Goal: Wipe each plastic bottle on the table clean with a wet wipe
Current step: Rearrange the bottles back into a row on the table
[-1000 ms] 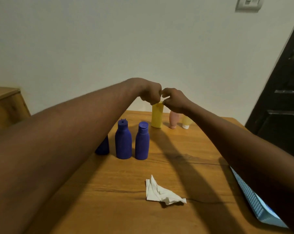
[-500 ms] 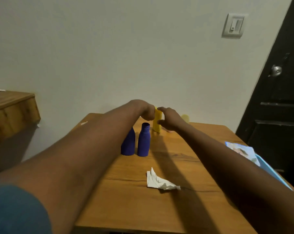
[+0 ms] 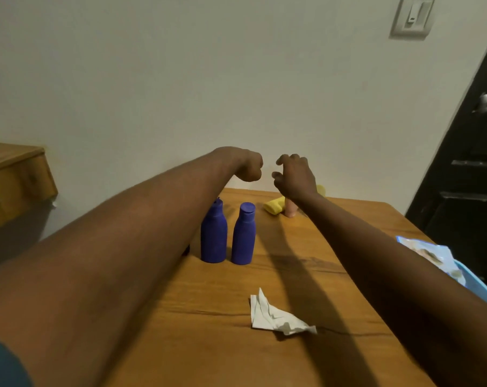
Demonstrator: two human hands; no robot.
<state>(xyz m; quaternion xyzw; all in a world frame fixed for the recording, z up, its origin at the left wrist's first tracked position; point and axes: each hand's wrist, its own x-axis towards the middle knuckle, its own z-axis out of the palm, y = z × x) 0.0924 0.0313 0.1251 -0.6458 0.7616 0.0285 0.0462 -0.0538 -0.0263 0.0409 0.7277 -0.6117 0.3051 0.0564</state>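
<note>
Crumpled white wipe point(image 3: 267, 317) lies on grained wooden table point(image 3: 208, 303)

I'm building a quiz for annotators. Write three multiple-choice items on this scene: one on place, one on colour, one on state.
1. Where is the wipe? A in a hand; B on the table; C on a bottle.
2. The two bottles standing side by side are: A blue; B green; C white.
3. The yellow bottle is: A upright; B on its side; C held.
Answers: 1 B, it lies crumpled on the wood; 2 A, both are blue; 3 B, it lies flat beside the pink bottle.
</note>
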